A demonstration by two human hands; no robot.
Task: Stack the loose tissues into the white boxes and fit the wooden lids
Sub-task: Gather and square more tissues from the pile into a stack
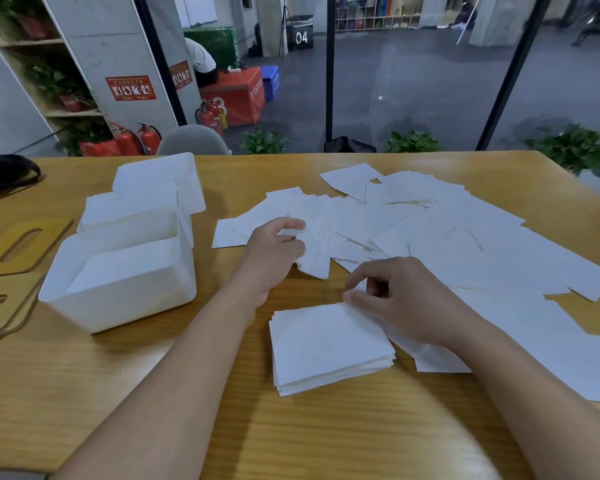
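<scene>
Wooden table (pixel 326 445), grey floor (pixel 413 88) beyond glass, concrete pillar (pixel 118 46), 3 fire extinguishers (pixel 136 138), potted plants (pixel 411 142)

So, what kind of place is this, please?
Probably an indoor work or activity hall, not a home: a wooden table stands by glass panels, with red fire extinguishers beside a pillar and a black box marked 04 on the open floor beyond.
</scene>
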